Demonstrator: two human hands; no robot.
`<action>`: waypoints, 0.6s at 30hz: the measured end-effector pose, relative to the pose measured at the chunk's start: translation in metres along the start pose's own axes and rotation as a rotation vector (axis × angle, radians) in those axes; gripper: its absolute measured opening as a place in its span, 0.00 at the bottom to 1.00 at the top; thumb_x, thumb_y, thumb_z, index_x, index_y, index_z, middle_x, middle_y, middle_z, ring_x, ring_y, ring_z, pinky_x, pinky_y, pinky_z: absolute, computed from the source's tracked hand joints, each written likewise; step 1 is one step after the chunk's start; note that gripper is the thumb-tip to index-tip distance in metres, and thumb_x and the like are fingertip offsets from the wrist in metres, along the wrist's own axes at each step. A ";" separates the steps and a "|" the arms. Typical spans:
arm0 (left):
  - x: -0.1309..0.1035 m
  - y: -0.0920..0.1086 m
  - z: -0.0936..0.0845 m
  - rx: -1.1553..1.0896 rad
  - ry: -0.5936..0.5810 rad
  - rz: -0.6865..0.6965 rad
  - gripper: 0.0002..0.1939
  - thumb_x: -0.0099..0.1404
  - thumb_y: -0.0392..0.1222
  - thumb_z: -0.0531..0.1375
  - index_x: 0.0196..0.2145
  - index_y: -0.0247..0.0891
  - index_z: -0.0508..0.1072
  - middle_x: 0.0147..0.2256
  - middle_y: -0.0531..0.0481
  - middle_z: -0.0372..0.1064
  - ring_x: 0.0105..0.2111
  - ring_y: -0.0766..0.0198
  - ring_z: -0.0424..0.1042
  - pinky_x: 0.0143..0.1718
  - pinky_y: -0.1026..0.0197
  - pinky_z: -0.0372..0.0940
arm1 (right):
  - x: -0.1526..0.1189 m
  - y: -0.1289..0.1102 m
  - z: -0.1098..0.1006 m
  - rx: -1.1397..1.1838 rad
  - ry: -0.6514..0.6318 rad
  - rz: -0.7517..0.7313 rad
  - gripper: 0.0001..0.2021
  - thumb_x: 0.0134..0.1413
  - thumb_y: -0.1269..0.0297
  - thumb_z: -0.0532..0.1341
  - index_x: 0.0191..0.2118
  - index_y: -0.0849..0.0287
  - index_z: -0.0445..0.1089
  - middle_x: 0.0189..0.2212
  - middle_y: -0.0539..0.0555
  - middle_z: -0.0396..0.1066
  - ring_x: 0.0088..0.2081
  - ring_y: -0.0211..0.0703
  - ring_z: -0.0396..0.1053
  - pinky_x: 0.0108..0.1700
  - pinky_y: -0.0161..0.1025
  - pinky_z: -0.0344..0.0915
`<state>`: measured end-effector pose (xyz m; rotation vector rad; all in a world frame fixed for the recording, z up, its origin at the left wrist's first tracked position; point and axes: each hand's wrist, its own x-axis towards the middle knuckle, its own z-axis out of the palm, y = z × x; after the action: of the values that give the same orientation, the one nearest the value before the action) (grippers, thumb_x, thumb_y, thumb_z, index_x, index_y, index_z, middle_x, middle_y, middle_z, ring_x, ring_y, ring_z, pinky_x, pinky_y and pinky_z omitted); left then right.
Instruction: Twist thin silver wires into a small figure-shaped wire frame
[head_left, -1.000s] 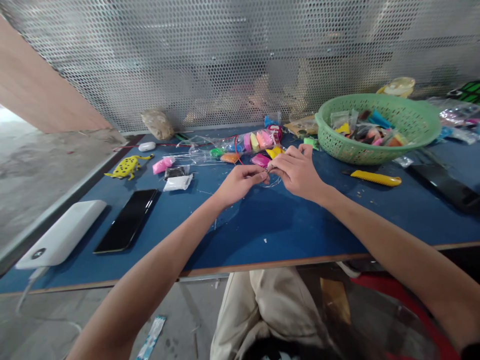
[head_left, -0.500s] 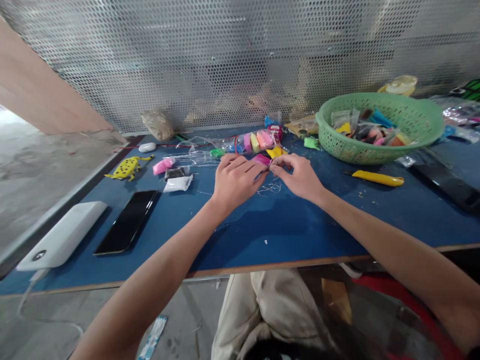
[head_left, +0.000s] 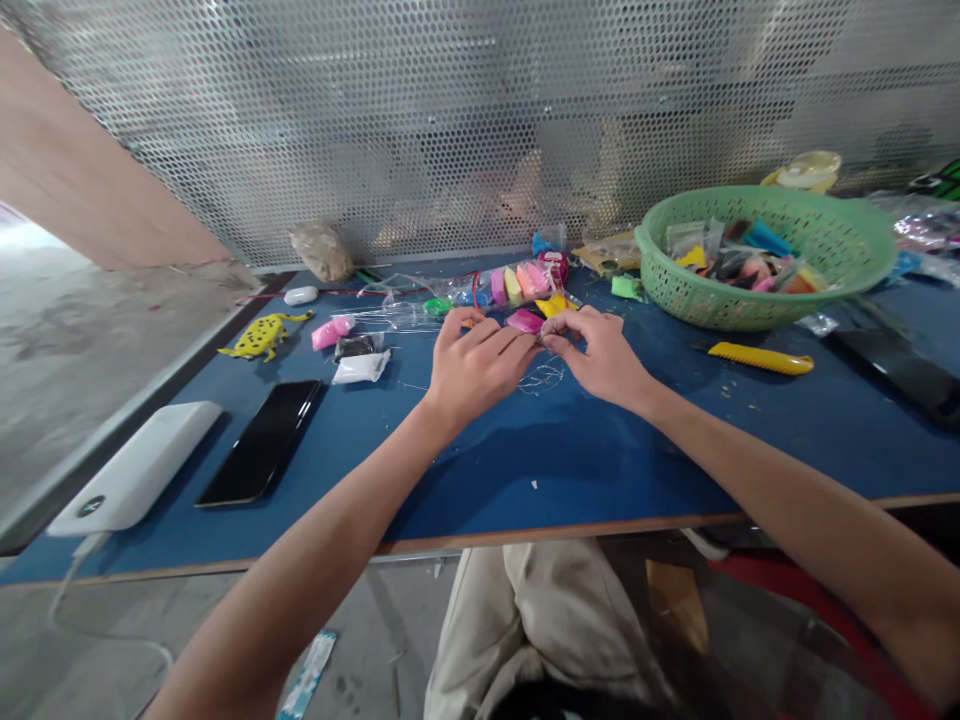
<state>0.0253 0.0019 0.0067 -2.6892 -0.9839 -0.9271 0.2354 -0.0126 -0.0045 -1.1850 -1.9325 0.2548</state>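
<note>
My left hand point(head_left: 480, 362) and my right hand point(head_left: 596, 352) meet over the middle of the blue table, fingertips almost touching. Both pinch a small piece of thin silvery wire point(head_left: 543, 334), mostly covered by the fingers. Loose thin wire point(head_left: 541, 378) lies tangled on the table just below them. Right behind the fingertips are a magenta packet point(head_left: 525, 320) and a yellow packet point(head_left: 553, 305). Farther left, straight thin wires point(head_left: 390, 319) run toward my left hand. A clear bag with coloured clay blocks point(head_left: 511, 285) lies beyond.
A green basket point(head_left: 705, 295) of packets stands at right, a yellow cutter point(head_left: 761, 358) before it. At left are a black phone point(head_left: 261, 445), white power bank point(head_left: 139, 468), spotted yellow toy point(head_left: 261, 337), and pink point(head_left: 332, 331), black and white packets. A perforated metal panel point(head_left: 450, 130) rises behind.
The whole view has shifted slightly, with things appearing a little farther right. Both hands keep nearly the same pinch at the same place.
</note>
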 end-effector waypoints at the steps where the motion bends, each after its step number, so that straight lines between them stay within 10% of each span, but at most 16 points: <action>1: 0.000 0.001 0.000 -0.022 0.006 -0.007 0.10 0.70 0.47 0.58 0.45 0.51 0.78 0.41 0.49 0.79 0.42 0.53 0.72 0.55 0.44 0.52 | 0.000 -0.001 0.000 -0.016 0.002 -0.003 0.04 0.64 0.62 0.61 0.38 0.53 0.73 0.38 0.52 0.78 0.41 0.50 0.70 0.49 0.52 0.54; 18: 0.002 0.016 0.007 0.038 0.209 -0.156 0.10 0.72 0.46 0.57 0.41 0.45 0.79 0.37 0.51 0.79 0.42 0.57 0.73 0.52 0.52 0.55 | -0.003 -0.006 0.005 -0.116 0.190 -0.098 0.04 0.65 0.62 0.61 0.39 0.53 0.73 0.39 0.50 0.78 0.45 0.48 0.68 0.53 0.51 0.50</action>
<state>0.0401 -0.0072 0.0040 -2.4502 -1.1629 -1.1774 0.2283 -0.0173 -0.0064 -1.1425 -1.8513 -0.0220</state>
